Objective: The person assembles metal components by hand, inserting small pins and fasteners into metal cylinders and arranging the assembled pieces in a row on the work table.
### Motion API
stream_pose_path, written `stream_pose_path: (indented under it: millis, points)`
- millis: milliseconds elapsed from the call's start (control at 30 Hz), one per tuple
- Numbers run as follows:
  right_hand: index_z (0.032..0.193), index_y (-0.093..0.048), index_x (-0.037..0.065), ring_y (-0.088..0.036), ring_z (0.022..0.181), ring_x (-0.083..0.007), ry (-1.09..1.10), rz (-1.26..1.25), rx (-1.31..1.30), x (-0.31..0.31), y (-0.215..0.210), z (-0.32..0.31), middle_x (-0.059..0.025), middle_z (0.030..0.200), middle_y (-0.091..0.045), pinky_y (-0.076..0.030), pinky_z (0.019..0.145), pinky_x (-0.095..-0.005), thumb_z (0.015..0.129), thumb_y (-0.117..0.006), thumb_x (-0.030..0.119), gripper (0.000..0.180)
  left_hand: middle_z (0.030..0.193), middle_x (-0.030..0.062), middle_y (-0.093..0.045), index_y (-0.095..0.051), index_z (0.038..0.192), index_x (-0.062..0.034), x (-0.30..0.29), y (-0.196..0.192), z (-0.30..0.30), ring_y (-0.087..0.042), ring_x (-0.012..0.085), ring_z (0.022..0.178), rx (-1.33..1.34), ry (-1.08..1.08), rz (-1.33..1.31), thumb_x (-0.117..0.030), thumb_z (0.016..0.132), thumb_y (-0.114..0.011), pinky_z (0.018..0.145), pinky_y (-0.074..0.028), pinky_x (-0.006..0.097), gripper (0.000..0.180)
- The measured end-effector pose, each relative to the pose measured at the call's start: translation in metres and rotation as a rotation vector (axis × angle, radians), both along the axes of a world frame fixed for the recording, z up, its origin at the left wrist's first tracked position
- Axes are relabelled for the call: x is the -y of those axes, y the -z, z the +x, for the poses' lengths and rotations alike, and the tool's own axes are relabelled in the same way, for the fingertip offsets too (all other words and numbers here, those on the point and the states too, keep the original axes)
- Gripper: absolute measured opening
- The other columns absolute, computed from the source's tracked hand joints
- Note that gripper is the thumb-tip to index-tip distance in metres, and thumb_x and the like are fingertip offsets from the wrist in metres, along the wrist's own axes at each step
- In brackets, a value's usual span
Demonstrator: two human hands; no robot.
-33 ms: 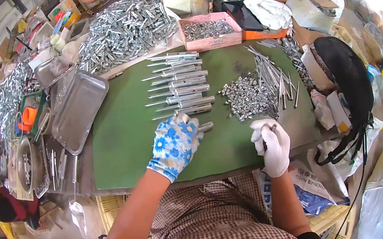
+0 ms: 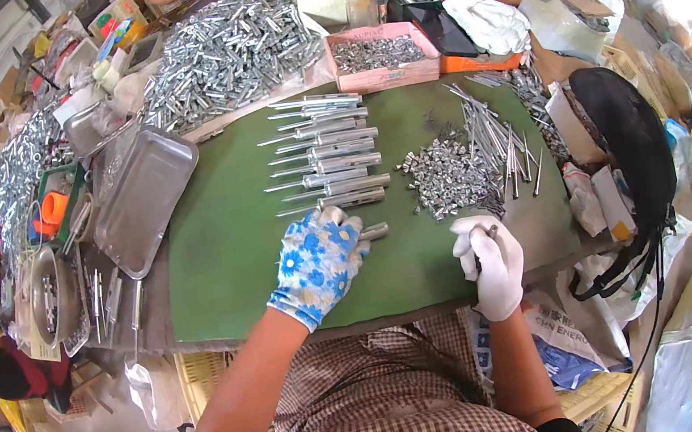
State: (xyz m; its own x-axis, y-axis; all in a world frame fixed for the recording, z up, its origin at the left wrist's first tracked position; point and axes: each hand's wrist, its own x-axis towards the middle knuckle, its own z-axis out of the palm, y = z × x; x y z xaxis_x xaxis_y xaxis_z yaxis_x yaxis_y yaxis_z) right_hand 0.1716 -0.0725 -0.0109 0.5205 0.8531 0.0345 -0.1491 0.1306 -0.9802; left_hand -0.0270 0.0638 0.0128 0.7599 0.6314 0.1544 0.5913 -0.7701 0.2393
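Nothing has moved between the two pictures. The left hand [image 2: 317,261] in its blue flowered glove lies as before on the metal anchor bolt [image 2: 371,232], and the white-gloved right hand [image 2: 489,261] grips the same thin rod [image 2: 483,235].

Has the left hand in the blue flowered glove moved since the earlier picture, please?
No. The left hand in the blue flowered glove sits at the same spot below the row of metal bolts.
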Motion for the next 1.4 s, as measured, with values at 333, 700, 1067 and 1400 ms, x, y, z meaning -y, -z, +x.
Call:
stream_pose_path:
  millis: [333, 700, 1067, 1400]
  points:
    - [0.097, -0.067, 0.016, -0.062, 0.089, -0.0291, -0.201, 0.026, 1.387, -0.147, -0.028, -0.011, -0.0074, 0.095, -0.063, -0.051, 0.079, -0.0396, 0.090, -0.057, 0.021, 0.014, 0.104, 0.0091, -0.062, -0.067, 0.099, -0.0064, 0.015, 0.017, -0.008, -0.059, 0.0303, 0.097, 0.211, -0.021, 0.065, -0.020, 0.077, -0.072, 0.082, -0.047, 0.042, 0.026]
    - [0.101, -0.068, 0.014, -0.062, 0.094, -0.0276, -0.301, 0.027, 1.437, -0.148, -0.021, -0.010, -0.0087, 0.100, -0.062, -0.050, 0.084, -0.0380, 0.088, -0.056, 0.017, 0.018, 0.099, 0.0110, -0.062, -0.065, 0.102, -0.0082, 0.021, 0.021, -0.007, -0.061, 0.0315, 0.091, 0.211, -0.011, 0.067, -0.021, 0.080, -0.069, 0.079, -0.050, 0.043, 0.025]
    - [0.123, -0.059, 0.002, -0.050, 0.052, -0.0067, -0.310, -0.403, 0.371, -0.004, -0.037, -0.033, -0.0020, 0.071, -0.057, -0.043, 0.051, -0.0243, 0.099, -0.054, 0.019, 0.030, 0.091, 0.0121, -0.063, -0.061, 0.111, -0.0108, 0.022, -0.002, -0.023, -0.065, 0.0309, 0.084, 0.027, 0.013, -0.068, -0.028, 0.087, -0.062, 0.068, -0.054, 0.041, 0.029]
    - [0.108, -0.064, -0.002, -0.051, 0.058, -0.0050, -0.201, -0.403, 0.120, -0.004, -0.032, -0.023, -0.0019, 0.077, -0.067, -0.042, 0.055, -0.0223, 0.097, -0.056, 0.022, 0.028, 0.081, 0.0084, -0.060, -0.061, 0.122, -0.0141, 0.035, -0.003, -0.014, -0.063, 0.0274, 0.072, 0.226, 0.191, -0.041, -0.030, 0.085, -0.066, 0.061, -0.051, 0.039, 0.040]
